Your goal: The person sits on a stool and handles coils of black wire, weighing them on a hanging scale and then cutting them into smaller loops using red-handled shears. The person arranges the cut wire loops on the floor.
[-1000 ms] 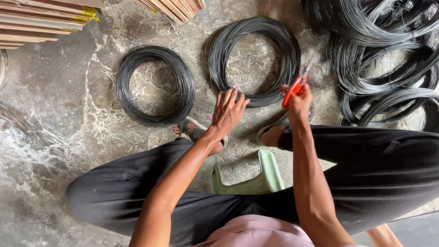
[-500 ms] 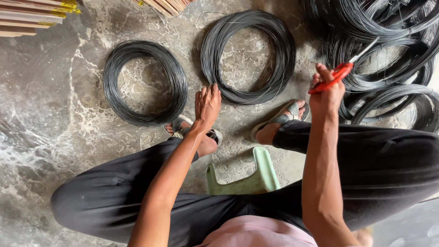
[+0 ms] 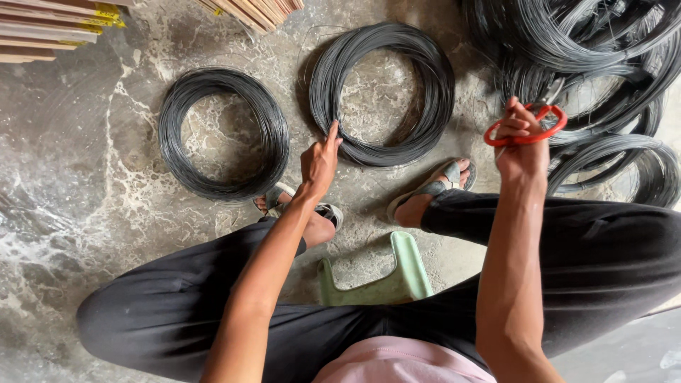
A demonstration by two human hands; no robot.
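I sit on a low green stool (image 3: 386,280) with my knees spread, looking down at a concrete floor. My left hand (image 3: 319,162) hovers with fingers together, its tip touching the near-left rim of a round coil of black wire (image 3: 383,96). A second, similar coil of wire (image 3: 223,133) lies to its left. My right hand (image 3: 523,142) is raised at the right and grips red-handled cutters (image 3: 526,126), whose metal tip points at a big tangled heap of black wire (image 3: 596,64).
My sandalled feet (image 3: 433,186) rest on the floor just below the coils. Stacked wooden strips (image 3: 53,21) lie at the top left and another bundle of wooden strips (image 3: 252,10) at top centre. The wire heap fills the top right corner.
My right hand has swung right and up with the red cutters, away from the middle coil toward the wire heap. My left hand has stayed by the coil's rim, fingers closing together.
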